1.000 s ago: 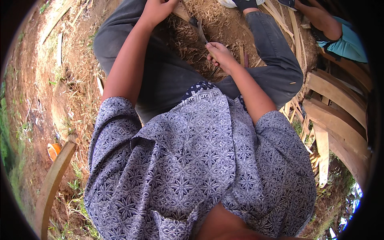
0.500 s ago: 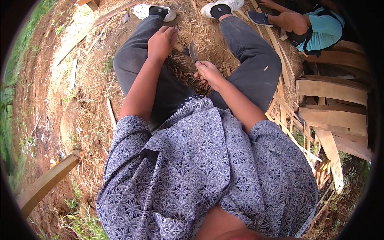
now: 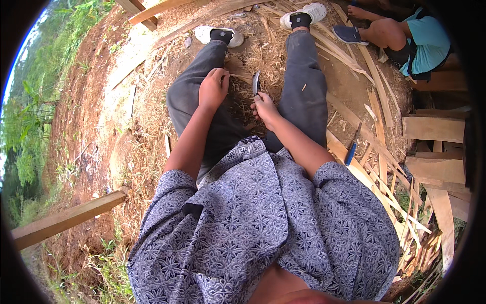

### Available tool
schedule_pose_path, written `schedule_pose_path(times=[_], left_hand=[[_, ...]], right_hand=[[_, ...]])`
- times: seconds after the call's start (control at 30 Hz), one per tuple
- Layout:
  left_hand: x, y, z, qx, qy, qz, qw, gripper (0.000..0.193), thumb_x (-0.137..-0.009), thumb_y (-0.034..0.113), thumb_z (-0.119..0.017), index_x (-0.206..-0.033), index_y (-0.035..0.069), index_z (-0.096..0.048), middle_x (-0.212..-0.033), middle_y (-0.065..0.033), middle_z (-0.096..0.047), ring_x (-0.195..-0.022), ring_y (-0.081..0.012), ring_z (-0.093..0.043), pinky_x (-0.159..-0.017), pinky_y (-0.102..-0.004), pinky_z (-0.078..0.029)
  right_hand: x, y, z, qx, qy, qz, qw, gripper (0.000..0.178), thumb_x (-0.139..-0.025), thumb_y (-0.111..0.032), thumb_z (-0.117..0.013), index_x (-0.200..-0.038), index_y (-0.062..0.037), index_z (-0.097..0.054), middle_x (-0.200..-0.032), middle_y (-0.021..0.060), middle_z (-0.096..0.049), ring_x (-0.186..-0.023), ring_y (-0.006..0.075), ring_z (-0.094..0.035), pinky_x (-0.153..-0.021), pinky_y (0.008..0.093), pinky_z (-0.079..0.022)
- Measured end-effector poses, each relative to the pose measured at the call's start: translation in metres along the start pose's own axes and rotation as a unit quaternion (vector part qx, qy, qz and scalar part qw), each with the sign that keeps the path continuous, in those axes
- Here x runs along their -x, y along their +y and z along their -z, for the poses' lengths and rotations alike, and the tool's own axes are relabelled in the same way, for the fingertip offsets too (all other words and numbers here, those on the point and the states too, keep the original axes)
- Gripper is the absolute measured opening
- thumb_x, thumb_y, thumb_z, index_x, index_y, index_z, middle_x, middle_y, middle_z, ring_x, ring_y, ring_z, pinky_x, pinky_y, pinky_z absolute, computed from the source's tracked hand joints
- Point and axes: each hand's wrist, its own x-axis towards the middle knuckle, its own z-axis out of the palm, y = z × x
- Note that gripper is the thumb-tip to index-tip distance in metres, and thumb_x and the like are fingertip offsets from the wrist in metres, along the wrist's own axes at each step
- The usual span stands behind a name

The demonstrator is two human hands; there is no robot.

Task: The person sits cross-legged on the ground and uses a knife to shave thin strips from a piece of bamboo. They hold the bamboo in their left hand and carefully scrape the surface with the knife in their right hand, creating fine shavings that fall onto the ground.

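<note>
My right hand (image 3: 265, 108) is closed round the handle of a small curved knife (image 3: 256, 80), its blade pointing away from me and hooking to the right at the tip. To its left, my left hand (image 3: 213, 90) is closed by my left knee, back of the hand upward. A pale wooden strip (image 3: 241, 77) runs out from its fingers toward the blade; the gripped end is hidden. Blade and strip lie close together between my legs, and I cannot tell whether they touch.
Wood shavings (image 3: 273, 45) cover the ground between my shoes. On the right lie long wooden strips (image 3: 377, 134), a blue-handled tool (image 3: 350, 153) and stacked curved boards (image 3: 434, 127). A person in a turquoise shirt (image 3: 428, 43) sits at upper right. A wooden beam (image 3: 71, 218) juts in at left.
The view has shifted, bringing the blue-handled tool and more greenery into sight. My hands keep their closed grips, and the knife blade now stands more upright, nearer the strip's end.
</note>
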Motion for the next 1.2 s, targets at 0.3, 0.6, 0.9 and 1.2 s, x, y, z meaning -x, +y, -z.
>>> schedule_pose_path(times=[0.3,0.6,0.9,1.2], left_hand=[[-0.005,0.009,0.017,-0.024,0.029,-0.018,0.999,0.006,-0.092,0.010,-0.067,-0.096,0.005,-0.066,-0.092,-0.0122,-0.067,-0.067,-0.0278,-0.066,-0.062,-0.0387,-0.052],[0.010,0.039,0.023,0.075,0.059,-0.004,0.995,0.005,-0.094,0.003,-0.067,-0.098,0.001,-0.066,-0.097,-0.0105,-0.068,-0.067,-0.0146,-0.063,-0.057,-0.0275,-0.050],[0.026,0.077,0.021,0.106,0.085,-0.038,0.990,0.012,-0.088,-0.005,-0.072,-0.091,0.001,-0.062,-0.094,-0.0124,-0.068,-0.074,-0.0193,-0.067,-0.060,-0.0272,-0.052],[0.031,0.065,0.024,0.152,0.089,-0.006,0.984,0.012,-0.088,-0.006,-0.072,-0.090,0.000,-0.061,-0.093,-0.0114,-0.067,-0.081,-0.0190,-0.067,-0.071,-0.0291,-0.054]], right_hand=[[0.016,-0.026,-0.020,-0.001,0.023,0.019,1.000,0.044,-0.103,-0.021,-0.047,-0.143,-0.0052,-0.039,-0.102,0.0066,-0.060,-0.066,0.0117,-0.056,-0.058,0.0288,-0.050],[0.053,-0.031,0.003,-0.053,0.008,-0.014,0.998,0.038,-0.100,-0.021,-0.045,-0.135,-0.0049,-0.043,-0.097,0.0065,-0.064,-0.062,0.0101,-0.056,-0.052,0.0273,-0.047],[0.093,-0.073,0.005,-0.010,-0.074,-0.007,0.997,0.032,-0.104,-0.020,-0.048,-0.134,-0.0103,-0.042,-0.085,0.0025,-0.056,-0.059,0.0086,-0.051,-0.050,0.0257,-0.043],[0.099,-0.096,-0.009,0.036,-0.089,0.128,0.987,0.024,-0.105,-0.019,-0.051,-0.125,-0.0063,-0.048,-0.083,0.0037,-0.063,-0.055,0.0066,-0.057,-0.046,0.0244,-0.047]])
